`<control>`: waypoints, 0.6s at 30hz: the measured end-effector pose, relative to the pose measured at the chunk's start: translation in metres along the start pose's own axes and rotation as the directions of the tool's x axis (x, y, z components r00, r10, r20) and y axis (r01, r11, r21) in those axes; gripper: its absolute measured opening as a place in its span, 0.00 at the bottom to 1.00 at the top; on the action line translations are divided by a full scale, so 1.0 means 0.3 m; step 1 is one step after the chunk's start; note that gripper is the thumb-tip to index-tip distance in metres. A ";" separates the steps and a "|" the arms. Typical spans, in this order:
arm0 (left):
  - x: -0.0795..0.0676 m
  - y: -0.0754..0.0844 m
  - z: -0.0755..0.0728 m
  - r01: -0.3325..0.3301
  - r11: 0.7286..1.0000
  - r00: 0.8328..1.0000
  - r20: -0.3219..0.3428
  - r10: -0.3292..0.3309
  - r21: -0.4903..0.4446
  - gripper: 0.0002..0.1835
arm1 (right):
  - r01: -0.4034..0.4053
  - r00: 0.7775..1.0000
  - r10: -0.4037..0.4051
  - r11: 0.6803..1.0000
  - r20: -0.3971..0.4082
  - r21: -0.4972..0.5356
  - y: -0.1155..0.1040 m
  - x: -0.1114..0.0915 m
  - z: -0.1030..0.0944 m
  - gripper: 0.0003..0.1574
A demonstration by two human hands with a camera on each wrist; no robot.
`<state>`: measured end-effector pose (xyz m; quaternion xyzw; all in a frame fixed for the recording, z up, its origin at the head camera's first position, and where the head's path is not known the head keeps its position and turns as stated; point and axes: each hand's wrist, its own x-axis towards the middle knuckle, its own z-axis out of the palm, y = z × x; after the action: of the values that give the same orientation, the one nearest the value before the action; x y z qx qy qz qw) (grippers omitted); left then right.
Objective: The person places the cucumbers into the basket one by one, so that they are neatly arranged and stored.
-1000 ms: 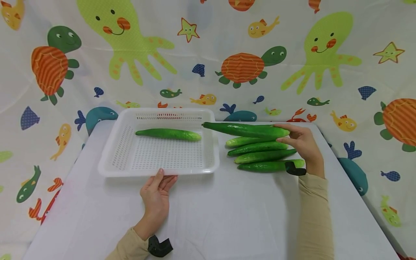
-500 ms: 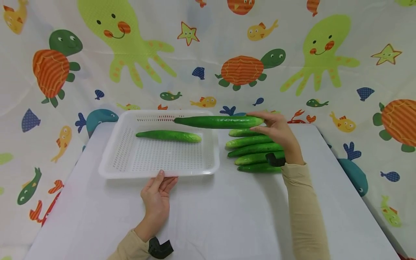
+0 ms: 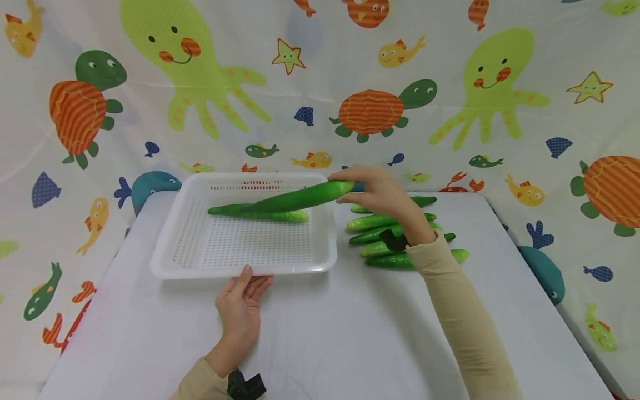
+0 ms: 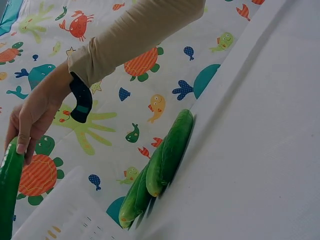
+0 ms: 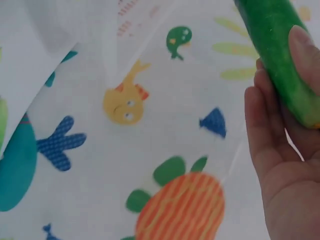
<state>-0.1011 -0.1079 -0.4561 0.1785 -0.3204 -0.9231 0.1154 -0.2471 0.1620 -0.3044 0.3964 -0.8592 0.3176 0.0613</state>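
Observation:
In the head view my right hand (image 3: 377, 191) grips a cucumber (image 3: 300, 197) by its paler, thick end. The cucumber slants over the white plastic basket (image 3: 245, 270), its thin end overlapping a second cucumber (image 3: 285, 216) that lies inside. Thumb and fingers show on the held cucumber (image 5: 277, 50) in the right wrist view. Below the basket, my left hand (image 3: 240, 311) holds the front rim, thumb on top and fingers underneath. The left wrist view also shows the right hand (image 4: 35, 117) with its cucumber (image 4: 9, 190).
Several more cucumbers (image 3: 370, 222) lie in a row on the white table (image 3: 330, 339), right of the basket, partly hidden by the right forearm. Behind the table hangs a cloth (image 3: 320, 72) printed with sea animals.
My right hand has carried the cucumber left from above the row to over the basket, and its thin end has tilted down. The left hand stays at the rim.

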 end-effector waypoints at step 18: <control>-0.003 -0.003 0.004 -0.005 1.000 1.000 -0.004 0.005 -0.013 0.09 | -0.053 0.980 0.063 0.997 0.188 -0.053 -0.100 0.247 0.199 0.24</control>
<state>-0.1009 -0.1062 -0.4556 0.1789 -0.3148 -0.9244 0.1196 -0.2671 0.0645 -0.3103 0.3980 -0.8798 0.2592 -0.0206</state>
